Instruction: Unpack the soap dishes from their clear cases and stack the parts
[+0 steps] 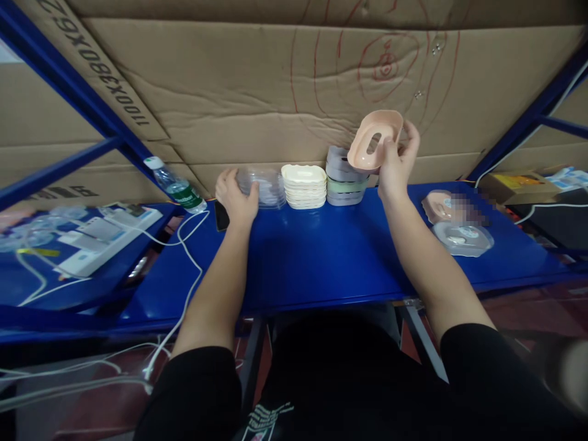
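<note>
The peach dish (364, 147) with an oval opening is being held up at a tilt before the cardboard (220, 79), above the blue table (312, 263) and just to the right of the grey-and-green stack (344, 195). Your right hand (399, 159) is pinching its near right edge, the thumb pressing on the inside and the fingers lying behind. Your left hand (236, 196) is resting at the left end of the clear stack (270, 188), thumb and fingers spread apart; whether they are gripping a piece, you cannot tell from here. Between the clear stack and the grey-and-green one, the cream stack (305, 187) is standing close to both. Beside your left wrist a dark flat object (222, 216) is lying on the table, and farther left a green-labelled bottle (177, 187) is leaning near a white cable (188, 244). Beyond your right forearm, a second peach piece (436, 208) and a clear dish (463, 240) are lying together. Behind everything, the cardboard is showing hand-drawn red rings.
</note>
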Tool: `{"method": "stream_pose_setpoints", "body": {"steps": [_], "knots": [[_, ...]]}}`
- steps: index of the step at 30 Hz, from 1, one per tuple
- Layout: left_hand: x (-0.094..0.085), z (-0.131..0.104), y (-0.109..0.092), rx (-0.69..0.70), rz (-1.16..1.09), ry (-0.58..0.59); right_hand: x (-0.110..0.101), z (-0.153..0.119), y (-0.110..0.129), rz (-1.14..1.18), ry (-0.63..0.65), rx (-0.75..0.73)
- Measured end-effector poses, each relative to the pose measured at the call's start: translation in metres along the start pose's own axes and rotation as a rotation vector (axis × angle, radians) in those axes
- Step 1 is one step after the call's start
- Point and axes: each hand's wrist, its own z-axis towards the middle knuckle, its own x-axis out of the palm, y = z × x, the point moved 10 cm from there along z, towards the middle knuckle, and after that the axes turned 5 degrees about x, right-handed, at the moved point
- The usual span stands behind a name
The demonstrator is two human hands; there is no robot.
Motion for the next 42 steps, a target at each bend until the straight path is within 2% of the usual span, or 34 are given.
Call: {"method": "stream_pose_setpoints", "body": {"steps": [3, 6, 9, 11, 14, 17, 22, 26, 31, 38, 42], "knots": [[-0.002, -0.006, -0.02, 0.037, 0.005, -0.022, -0.008, 0.009, -0.009, -0.032, -0.167, 0.036], [0.008, -0.012, -0.045, 0.11, 0.003, 0.027, -0.008, 0.009, -0.018, -0.061, -0.268, 0.104], [0.023, -0.02, -0.064, 0.181, 0.006, 0.104, -0.002, 0.008, -0.028, -0.114, -0.303, 0.195], [0.03, -0.023, -0.07, 0.207, -0.006, 0.146, 0.009, 0.009, -0.036, -0.174, -0.271, 0.25], [0.033, -0.025, -0.07, 0.212, -0.026, 0.176, 0.029, 0.01, -0.048, -0.291, -0.205, 0.324], [0.033, -0.024, -0.068, 0.197, -0.039, 0.188, 0.043, 0.004, -0.058, -0.387, -0.209, 0.384], [0.032, -0.024, -0.07, 0.202, -0.054, 0.179, 0.056, -0.008, -0.06, -0.436, -0.151, 0.335], [0.035, -0.026, -0.075, 0.238, -0.04, 0.182, 0.05, -0.02, -0.053, -0.496, -0.069, 0.288], [0.036, -0.027, -0.076, 0.262, -0.033, 0.185, 0.041, -0.032, -0.038, -0.6, 0.008, 0.151], [0.039, -0.028, -0.074, 0.233, -0.048, 0.204, 0.025, -0.036, -0.043, -0.664, -0.01, 0.135], [0.039, -0.029, -0.075, 0.241, -0.05, 0.207, 0.027, -0.029, -0.043, -0.633, 0.011, 0.075]]}}
